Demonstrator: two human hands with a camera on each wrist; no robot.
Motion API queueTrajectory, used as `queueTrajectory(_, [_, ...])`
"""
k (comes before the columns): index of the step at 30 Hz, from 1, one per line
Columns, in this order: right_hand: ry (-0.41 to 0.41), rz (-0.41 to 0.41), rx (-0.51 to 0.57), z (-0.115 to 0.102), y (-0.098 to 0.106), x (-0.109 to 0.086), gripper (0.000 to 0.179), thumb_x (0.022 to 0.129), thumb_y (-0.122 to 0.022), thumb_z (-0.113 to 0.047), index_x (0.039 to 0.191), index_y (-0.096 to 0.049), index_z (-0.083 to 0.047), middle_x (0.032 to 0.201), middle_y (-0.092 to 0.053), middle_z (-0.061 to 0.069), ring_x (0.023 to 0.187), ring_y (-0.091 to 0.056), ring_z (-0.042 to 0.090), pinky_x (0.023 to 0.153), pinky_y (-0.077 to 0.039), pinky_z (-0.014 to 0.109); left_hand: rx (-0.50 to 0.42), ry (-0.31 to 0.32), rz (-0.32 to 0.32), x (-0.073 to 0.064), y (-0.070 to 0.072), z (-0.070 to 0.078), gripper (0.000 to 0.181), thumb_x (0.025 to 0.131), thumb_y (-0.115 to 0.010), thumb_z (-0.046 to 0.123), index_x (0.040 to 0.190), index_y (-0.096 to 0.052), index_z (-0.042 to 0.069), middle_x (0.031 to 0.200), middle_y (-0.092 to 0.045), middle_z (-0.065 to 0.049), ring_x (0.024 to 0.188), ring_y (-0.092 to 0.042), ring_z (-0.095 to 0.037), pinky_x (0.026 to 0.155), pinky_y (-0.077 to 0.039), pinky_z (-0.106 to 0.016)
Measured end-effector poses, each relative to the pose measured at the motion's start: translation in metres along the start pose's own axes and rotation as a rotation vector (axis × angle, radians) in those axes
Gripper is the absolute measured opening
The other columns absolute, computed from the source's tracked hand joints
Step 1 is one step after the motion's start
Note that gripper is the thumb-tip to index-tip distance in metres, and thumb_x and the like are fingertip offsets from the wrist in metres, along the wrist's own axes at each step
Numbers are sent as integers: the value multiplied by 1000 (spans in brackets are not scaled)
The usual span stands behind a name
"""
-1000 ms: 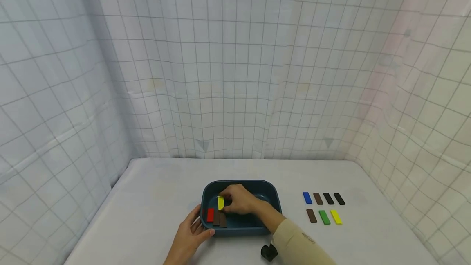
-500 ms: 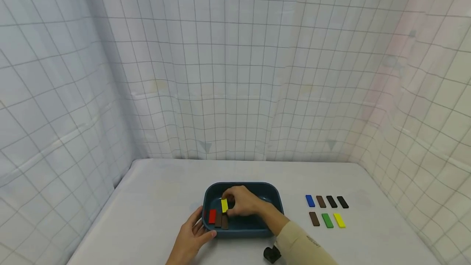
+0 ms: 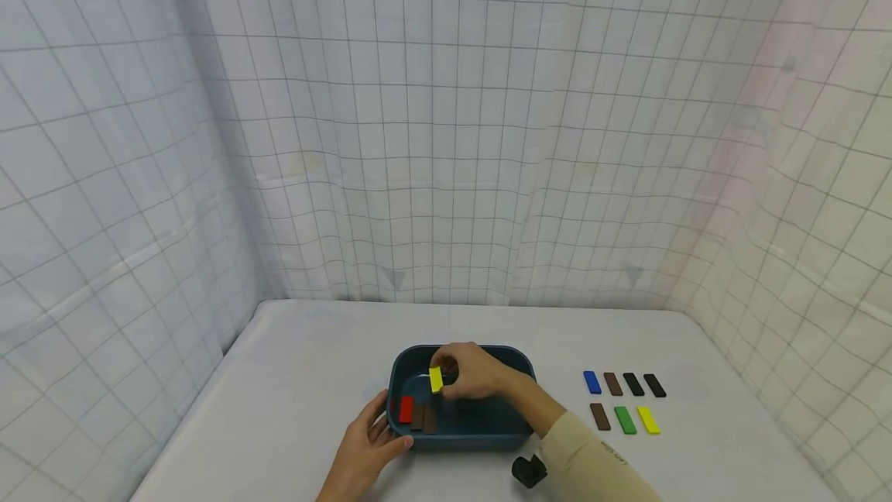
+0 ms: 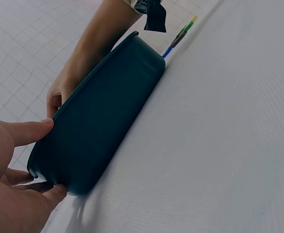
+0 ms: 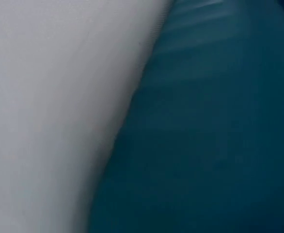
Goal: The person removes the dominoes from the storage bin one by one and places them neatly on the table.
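Note:
In the head view a dark teal plastic bin stands on the white table. My left hand holds its near left corner; in the left wrist view the thumb lies at the rim and other fingers grip the end wall. Over the bin, my right hand pinches a small yellow tile between thumb and fingers. On the bin floor below lie a red tile and two brown tiles, side by side at the left. The right wrist view holds only the bin's outer wall and the table.
Right of the bin, tiles lie in two rows: a blue tile, a brown tile and two black tiles behind; another brown tile, a green tile and a yellow tile in front. Gridded white cloth surrounds the table.
My right hand has lifted the yellow tile slightly and moved it right, away from the red and brown tiles. The left hand keeps its hold; the whole head view has shifted a little.

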State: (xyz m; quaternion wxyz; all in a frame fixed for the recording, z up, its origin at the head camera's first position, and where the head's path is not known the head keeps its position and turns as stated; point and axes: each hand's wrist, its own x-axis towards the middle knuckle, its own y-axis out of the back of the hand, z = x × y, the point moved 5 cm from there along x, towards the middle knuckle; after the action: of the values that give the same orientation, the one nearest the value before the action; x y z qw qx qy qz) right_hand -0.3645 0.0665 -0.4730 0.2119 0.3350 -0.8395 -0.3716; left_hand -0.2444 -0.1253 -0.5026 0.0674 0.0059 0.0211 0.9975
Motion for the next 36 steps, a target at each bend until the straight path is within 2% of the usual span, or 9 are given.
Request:
queueTrajectory(6, [-9, -1, -17, -3, 12, -9, 42, 84, -77, -13, 125, -68, -8, 113, -65, -7, 102, -62, 8, 94, -55, 24, -12, 3, 10, 0, -1, -1, 92, 90, -81, 5, 157, -21, -14, 158, -27, -39, 144, -33, -51, 111, -41, -43])
queueTrajectory(15, [-3, 22, -50, 4, 25, -22, 43, 83, -77, -12, 125, -68, -5, 114, -67, -2, 101, -63, 11, 92, -57, 27, 8, -8, 17, 0, -1, 0, 93, 89, -82, 6, 156, -22, -15, 157, -28, -40, 143, -35, -51, 110, -42, -45])
queueTrajectory(22, [-22, 33, -82, 12, 33, -31, 43, 82, -78, -12, 124, -69, -7, 113, -67, -3, 100, -64, 10, 90, -57, 27, -24, 3, 24, 1, -2, -3, 92, 89, -81, 5, 157, -22, -14, 158, -27, -38, 144, -33, -50, 111, -42, -44])
queueTrajectory(36, [-49, 84, -76, 23, 52, -55, 44, 82, -77, -10, 125, -68, -6, 116, -67, -2, 102, -65, 14, 91, -58, 31, -39, -1, 18, -1, -1, -1, 90, 91, -80, 5, 157, -21, -14, 159, -25, -39, 145, -31, -51, 112, -41, -44])
